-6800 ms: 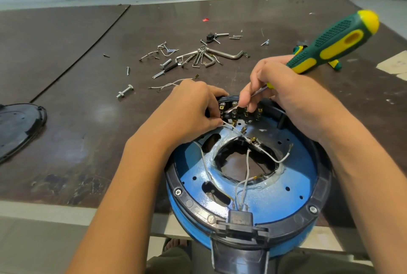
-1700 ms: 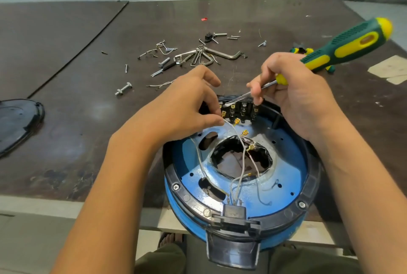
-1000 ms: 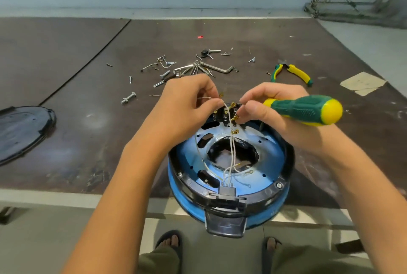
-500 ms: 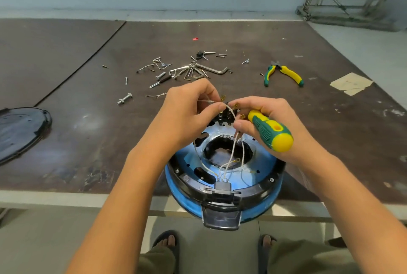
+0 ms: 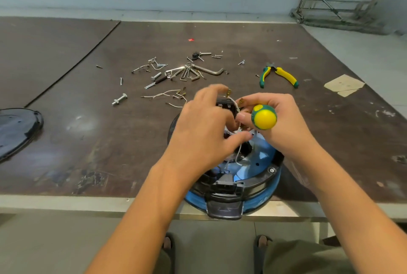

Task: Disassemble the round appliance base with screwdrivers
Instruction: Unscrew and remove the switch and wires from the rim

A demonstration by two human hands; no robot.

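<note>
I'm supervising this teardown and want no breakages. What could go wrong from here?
1. The appliance base overhangs the table edge; pressing down might tip it off.
2. The left hand pinches thin white wires; a hard pull could snap one.
3. The right hand grips the screwdriver, its tip hidden; it might jab fingers.

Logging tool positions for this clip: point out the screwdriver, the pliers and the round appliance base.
screwdriver [image 5: 263, 117]: head view, yellow butt of the handle.
pliers [image 5: 286, 76]: head view, right-hand yellow handle.
round appliance base [image 5: 263, 157]: head view, blue inner plate.
</note>
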